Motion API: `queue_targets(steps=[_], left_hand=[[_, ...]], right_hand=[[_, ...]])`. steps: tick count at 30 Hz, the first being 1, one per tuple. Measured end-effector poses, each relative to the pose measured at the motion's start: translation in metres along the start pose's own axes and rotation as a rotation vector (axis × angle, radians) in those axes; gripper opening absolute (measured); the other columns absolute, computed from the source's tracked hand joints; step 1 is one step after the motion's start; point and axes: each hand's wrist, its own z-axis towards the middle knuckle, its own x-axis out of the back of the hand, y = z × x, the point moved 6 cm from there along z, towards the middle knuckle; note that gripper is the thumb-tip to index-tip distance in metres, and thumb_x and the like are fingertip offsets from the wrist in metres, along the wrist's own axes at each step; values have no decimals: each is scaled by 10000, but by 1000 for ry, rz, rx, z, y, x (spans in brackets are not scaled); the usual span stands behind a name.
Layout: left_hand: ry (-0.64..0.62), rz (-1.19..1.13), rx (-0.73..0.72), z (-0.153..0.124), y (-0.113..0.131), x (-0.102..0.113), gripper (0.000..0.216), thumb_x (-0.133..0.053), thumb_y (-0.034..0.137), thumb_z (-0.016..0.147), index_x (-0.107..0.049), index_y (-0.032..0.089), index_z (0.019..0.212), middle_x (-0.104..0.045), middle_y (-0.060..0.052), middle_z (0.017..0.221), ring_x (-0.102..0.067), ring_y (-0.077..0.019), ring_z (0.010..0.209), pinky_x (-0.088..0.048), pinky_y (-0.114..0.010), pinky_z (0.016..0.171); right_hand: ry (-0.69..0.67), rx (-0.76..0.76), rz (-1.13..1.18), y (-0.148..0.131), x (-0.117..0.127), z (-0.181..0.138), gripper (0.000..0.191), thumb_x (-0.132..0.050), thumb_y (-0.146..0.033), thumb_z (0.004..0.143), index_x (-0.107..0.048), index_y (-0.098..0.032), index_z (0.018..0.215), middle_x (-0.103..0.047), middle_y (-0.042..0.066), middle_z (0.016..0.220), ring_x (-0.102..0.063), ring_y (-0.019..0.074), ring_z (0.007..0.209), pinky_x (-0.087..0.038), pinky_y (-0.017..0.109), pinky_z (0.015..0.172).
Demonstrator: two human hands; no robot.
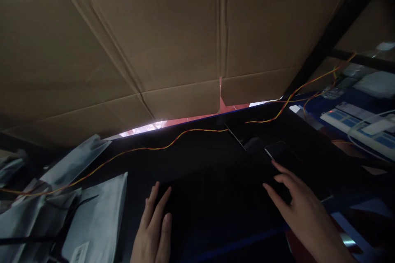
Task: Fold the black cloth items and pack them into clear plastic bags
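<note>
Right of centre, the spread right hand (pixel 300 199) was at a phone (pixel 275 148). Lower centre-left, the left hand (pixel 153 226) was loosely spread. Light fingertips seemed best.

The person's left hand (pixel 151 230) is at seven o'clock, fingers (pixel 162 203) loosely extended toward one; the right hand (pixel 304 207), at four, opens toward ten, thumb (pixel 276 198) apart.
</note>
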Motion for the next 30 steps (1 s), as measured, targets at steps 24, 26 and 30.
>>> queue_targets(steps=[24, 26, 30], left_hand=[[-9, 35, -138, -2, -5, -9, 615, -523, 259, 1088, -411, 428, 1669, -322, -5, 1806, -390, -358, 1621, -453, -620, 1257], [-10, 33, -137, -3, -6, -10, 611, -514, 259, 1093, -409, 425, 1671, -319, -3, 1807, -388, -345, 1623, -447, -609, 1262], [-6, 56, -147, -3, -10, -13, 603, -499, 271, 1100, -401, 424, 1675, -322, -10, 1807, -396, -340, 1618, -468, -603, 1241]], right_hand=[[-114, 353, 368, -96, 9, -10, 242, -578, -250, 1066, -741, -345, 1218, -831, -11, 1228, -750, 271, 1250, -636, 490, 1061], [7, 281, 428, -91, 14, -8, 293, -532, -204, 1080, -732, -351, 1236, -825, -8, 1249, -743, 251, 1263, -645, 455, 1047], [83, 174, 321, -80, 5, 0, 299, -568, -215, 1090, -699, -314, 1340, -742, 50, 1445, -698, 265, 1355, -658, 451, 1048]])
